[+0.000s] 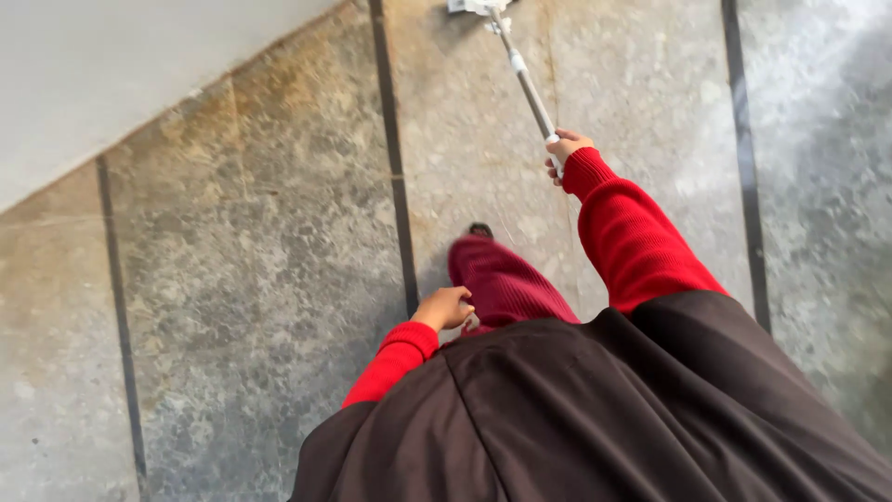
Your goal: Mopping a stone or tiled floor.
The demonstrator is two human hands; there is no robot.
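My right hand [565, 149], in a red sleeve, is closed around the end of a thin metal mop pole [526, 85]. The pole slants up and left to a white mop head [474, 6] cut off by the top edge. Near my waist, my left hand [446, 307] is loosely closed, holding nothing that I can see, and rests against dark red trousers [506, 284]. A dark shoe tip [480, 229] shows just beyond the trouser leg. A dark brown garment [604, 418] fills the lower part of the view.
The floor is large mottled grey-brown stone tiles [251, 251] with dark joint lines [395, 158]. A pale wall or step face [102, 74] runs diagonally across the upper left corner. More tiles extend to the right [818, 186].
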